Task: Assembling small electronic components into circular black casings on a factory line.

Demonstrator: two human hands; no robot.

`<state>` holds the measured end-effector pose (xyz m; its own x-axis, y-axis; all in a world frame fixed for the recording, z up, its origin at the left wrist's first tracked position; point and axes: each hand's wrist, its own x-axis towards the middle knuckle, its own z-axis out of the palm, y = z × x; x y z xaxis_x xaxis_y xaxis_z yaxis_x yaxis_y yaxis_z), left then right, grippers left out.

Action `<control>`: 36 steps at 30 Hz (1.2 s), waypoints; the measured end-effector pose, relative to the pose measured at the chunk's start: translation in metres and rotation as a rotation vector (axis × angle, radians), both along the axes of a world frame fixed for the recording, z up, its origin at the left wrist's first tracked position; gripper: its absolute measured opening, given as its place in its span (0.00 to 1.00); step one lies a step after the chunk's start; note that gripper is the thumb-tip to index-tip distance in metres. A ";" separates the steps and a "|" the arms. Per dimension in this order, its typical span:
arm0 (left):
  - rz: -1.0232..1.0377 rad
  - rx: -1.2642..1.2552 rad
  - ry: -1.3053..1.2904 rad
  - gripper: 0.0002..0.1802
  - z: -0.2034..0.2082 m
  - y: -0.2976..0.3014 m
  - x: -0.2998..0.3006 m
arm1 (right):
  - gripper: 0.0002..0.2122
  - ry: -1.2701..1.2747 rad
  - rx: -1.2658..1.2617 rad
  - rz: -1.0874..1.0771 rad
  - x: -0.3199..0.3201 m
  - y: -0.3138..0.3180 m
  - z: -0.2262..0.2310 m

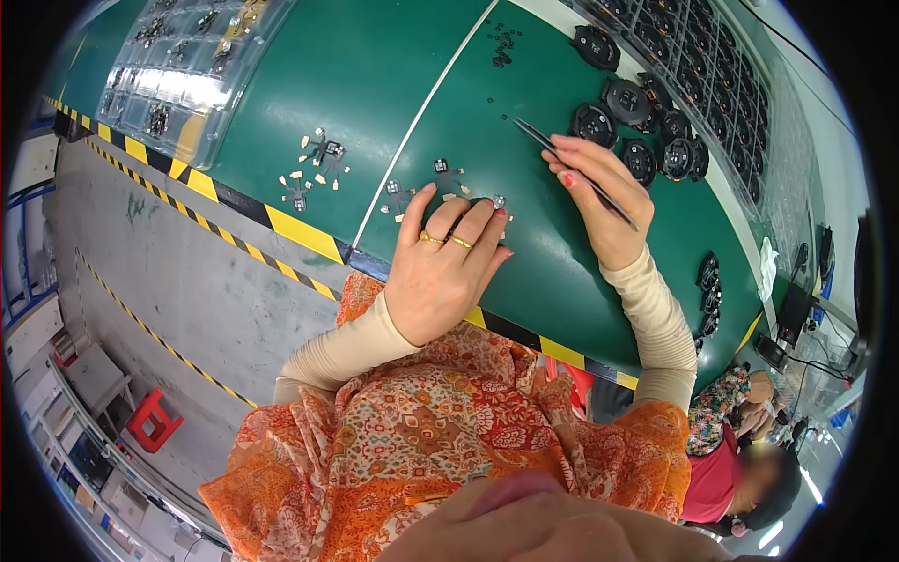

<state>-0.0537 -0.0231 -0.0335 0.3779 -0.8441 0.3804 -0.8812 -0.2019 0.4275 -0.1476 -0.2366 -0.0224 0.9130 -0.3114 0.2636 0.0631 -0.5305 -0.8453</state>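
Observation:
Pinched between the thumb and fingers of my right hand (604, 201) is a pair of dark tweezers (543, 139). Its tips point up and left, near a few tiny black pieces (504, 116) on the green mat. Lower and to the left, my left hand (440, 267) has its fingers bent down to the mat. A small flexible circuit part (499, 201) with a silvery square sits at its index fingertip, partly covered by the fingers. Similar parts with tan tabs, one a black flexible circuit (444, 171), lie just beyond and beside that hand.
More flexible circuits (328, 150) lie left of the white line (421, 117). A clear compartment tray (211, 122) stands far left. Round black housings (623, 101) cluster at the right, beside a large tray (698, 56). Black parts (709, 290) line the right edge. Another person (716, 478) sits lower right.

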 end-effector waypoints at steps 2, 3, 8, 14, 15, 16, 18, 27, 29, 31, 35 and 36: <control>-0.002 -0.006 -0.003 0.23 0.000 0.000 0.000 | 0.11 -0.016 0.030 -0.008 -0.003 0.007 0.003; -0.001 -0.007 -0.003 0.23 0.000 0.000 -0.001 | 0.10 -0.032 0.060 -0.018 -0.004 0.009 0.003; 0.001 -0.012 -0.012 0.22 -0.001 0.000 -0.002 | 0.10 -0.012 0.033 0.002 0.005 0.005 0.002; 0.009 -0.022 -0.035 0.20 0.000 -0.002 -0.001 | 0.10 -0.037 -0.053 0.049 0.005 0.003 0.007; 0.006 -0.020 -0.035 0.20 -0.001 -0.002 -0.001 | 0.11 -0.066 -0.067 0.071 0.003 0.002 0.007; -0.001 -0.032 -0.053 0.19 -0.002 -0.001 0.000 | 0.11 -0.066 -0.065 0.067 -0.003 0.003 0.008; 0.005 -0.045 -0.070 0.18 -0.004 -0.001 -0.001 | 0.12 -0.130 -0.203 0.227 -0.019 0.006 0.012; 0.019 -0.039 -0.059 0.19 0.000 -0.001 -0.003 | 0.15 -0.122 -0.294 0.378 -0.034 0.013 0.011; 0.003 -0.041 -0.086 0.18 -0.002 -0.001 -0.003 | 0.15 -0.127 -0.321 0.394 -0.034 0.014 0.011; 0.004 -0.039 -0.113 0.18 -0.002 -0.002 -0.003 | 0.15 -0.130 -0.343 0.390 -0.033 0.015 0.007; 0.009 -0.017 -0.167 0.16 0.001 -0.001 -0.004 | 0.14 -0.131 -0.401 0.362 -0.035 0.018 0.005; 0.006 -0.016 -0.168 0.16 0.002 -0.002 -0.004 | 0.14 -0.131 -0.400 0.358 -0.036 0.017 0.006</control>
<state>-0.0575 -0.0250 -0.0318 0.3126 -0.8356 0.4518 -0.9394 -0.2015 0.2774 -0.1835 -0.2198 -0.0166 0.8951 0.1606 0.4160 0.3899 -0.7345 -0.5554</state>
